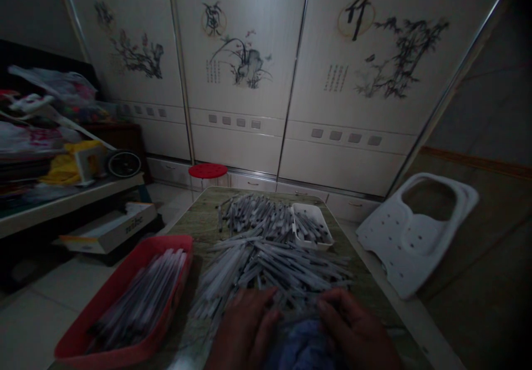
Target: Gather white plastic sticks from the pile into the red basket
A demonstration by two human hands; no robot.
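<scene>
Resting at the bottom edge of the frame, the left hand (243,334) and the right hand (353,334) lie on either side of a bunched blue cloth (303,348), and both touch the near edge of a loose heap of pen-like plastic sticks (266,265). The left fingers (257,303) and right fingers (332,303) are slightly curved and spread, not clenched; whether they grasp any stick, the dim picture does not show.

The heap covers the middle of a green marble-patterned table (195,215), in the lower centre of the frame. More sticks lie in a second heap at the table's far end, just beside a white plastic tray (311,226), upper right of the heap, which also holds sticks. At lower left, a red plastic tray (166,242) sits against the table's left edge, filled with sticks lying roughly parallel.

Beyond the table, at top centre, stand cream wardrobe doors (245,54) painted with 3 ink plant scenes, and a red stool (208,171) stands in front of them. At right, a white perforated moulded plastic panel (415,231) leans beside the table. At left, a cardboard box (108,229) lies on the floor beneath a shelf heaped with plastic bags (50,87).
</scene>
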